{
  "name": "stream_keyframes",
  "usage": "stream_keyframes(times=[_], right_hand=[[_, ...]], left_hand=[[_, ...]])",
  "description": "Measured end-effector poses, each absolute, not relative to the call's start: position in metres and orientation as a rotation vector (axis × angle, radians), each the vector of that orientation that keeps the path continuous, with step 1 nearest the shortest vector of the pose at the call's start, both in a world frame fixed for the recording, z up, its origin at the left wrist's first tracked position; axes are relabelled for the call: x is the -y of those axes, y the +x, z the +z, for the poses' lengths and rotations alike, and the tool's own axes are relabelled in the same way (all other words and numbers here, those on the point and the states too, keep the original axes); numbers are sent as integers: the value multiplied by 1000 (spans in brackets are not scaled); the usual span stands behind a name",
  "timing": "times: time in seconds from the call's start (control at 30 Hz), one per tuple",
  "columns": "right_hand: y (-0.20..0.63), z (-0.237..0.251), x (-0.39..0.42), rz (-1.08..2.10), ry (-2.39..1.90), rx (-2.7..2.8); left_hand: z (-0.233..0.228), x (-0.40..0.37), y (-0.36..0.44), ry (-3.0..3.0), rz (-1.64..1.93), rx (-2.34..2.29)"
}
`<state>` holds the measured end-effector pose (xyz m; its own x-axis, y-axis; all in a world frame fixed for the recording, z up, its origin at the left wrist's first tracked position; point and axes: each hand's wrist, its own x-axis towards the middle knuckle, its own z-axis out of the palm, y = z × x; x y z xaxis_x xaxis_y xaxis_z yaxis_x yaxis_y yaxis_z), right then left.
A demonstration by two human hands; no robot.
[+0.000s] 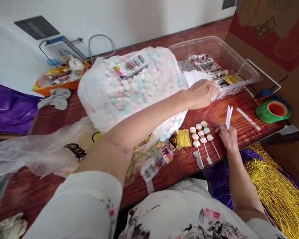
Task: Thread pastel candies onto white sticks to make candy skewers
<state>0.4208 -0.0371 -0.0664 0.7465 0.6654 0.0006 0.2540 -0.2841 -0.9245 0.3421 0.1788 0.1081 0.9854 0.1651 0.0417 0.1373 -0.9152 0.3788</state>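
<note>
Across worktop (pixel 214 116), left hand (pixel 201 93) extended over big bag of pastel marshmallows (pixel 132 86), fingers closed on white sticks (pixel 196 78) at clear plastic tray (pixel 239 66). Right hand (pixel 228 136) resting on worktop, gripping small bundle of white sticks (pixel 229 116) upright. Just left of it: three marshmallow skewers (pixel 201 136) lying flat, then gold twist ties (pixel 183 138). Green tape roll (pixel 272 111) near right edge, cardboard box (pixel 276 33) behind. Orange tray (pixel 57 79) and grey cloth (pixel 56 98) at far left. Reddish wood surface; white wall behind with cables. Gold cord (pixel 276 189) heaped below worktop.
</note>
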Motion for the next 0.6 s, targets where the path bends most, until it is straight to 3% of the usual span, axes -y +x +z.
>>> stream_keyframes(times=[0.13, 0.33, 0.6], right_hand=[[416, -56, 39, 325, -1837, 762], [360, -21, 74, 33, -1928, 1202], [313, -52, 91, 54, -2255, 1392]], left_hand=[[116, -118, 222, 2870, 119, -175], [49, -46, 54, 2811, 442, -633], [-19, 9, -41, 2495, 957, -977]])
